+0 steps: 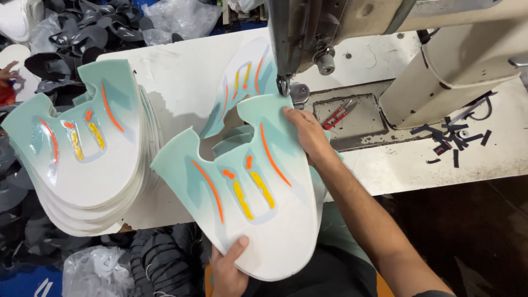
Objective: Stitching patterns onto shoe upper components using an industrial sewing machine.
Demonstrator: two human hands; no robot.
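Gripping a mint-and-white shoe upper panel (258,187) at its near edge with left hand (226,270), thumb on top; pressing right hand (308,135) flat on its far tip, fed under the sewing machine needle (284,85). Farther left, stacked matching panels (88,148) on the white table (181,71); red thread snips (337,114) beyond.

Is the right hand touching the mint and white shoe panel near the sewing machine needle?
Touching. The head view shows the right hand lying flat on the shoe panel's upper corner, fingertips on its surface beside the needle.
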